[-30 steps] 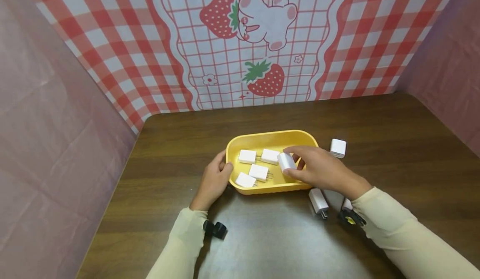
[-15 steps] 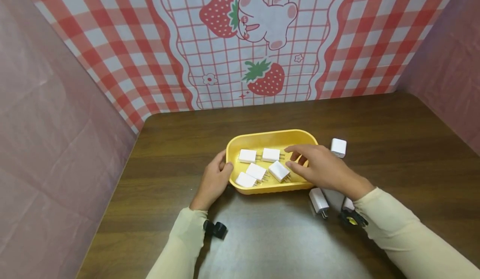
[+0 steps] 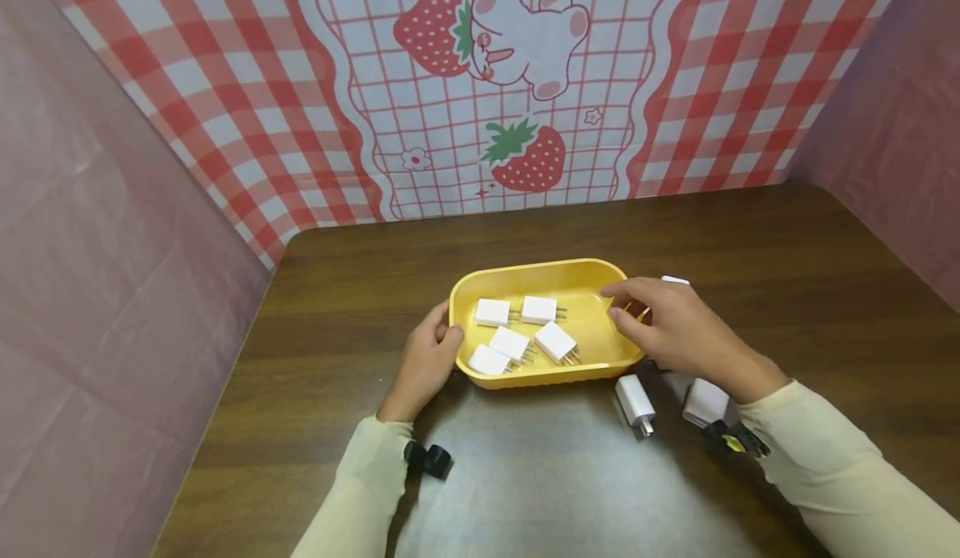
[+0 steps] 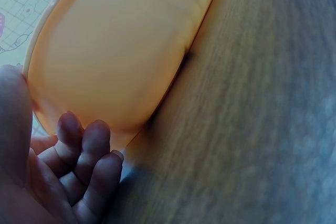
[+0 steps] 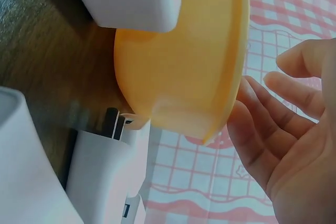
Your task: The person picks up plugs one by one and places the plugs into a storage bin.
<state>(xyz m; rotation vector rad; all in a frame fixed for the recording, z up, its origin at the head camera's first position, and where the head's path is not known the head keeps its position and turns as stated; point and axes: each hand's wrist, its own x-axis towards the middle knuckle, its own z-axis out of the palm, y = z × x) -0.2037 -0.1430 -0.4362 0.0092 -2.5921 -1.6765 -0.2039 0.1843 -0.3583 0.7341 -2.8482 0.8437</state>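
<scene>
My left hand grips the left end of a yellow plastic basket, thumb at the rim. In the left wrist view its other fingers lie curled by the basket's outer wall. Inside, toward the left and middle, lie several white USB charger plugs with metal prongs. Over the basket's right end hovers my right hand, fingers loosely bent and nothing between them. In the right wrist view this hand is beside the basket's rim, with white charger plugs standing outside the basket.
Right of the basket, on the brown wooden table, are more charger plugs: one lying near its front corner, one by my right wrist, one partly behind the hand. A red-checked strawberry cloth hangs behind.
My right hand let go of a charger plug, which now lies in the basket, and moved right to the basket's right end. My left hand stays at the left end.
</scene>
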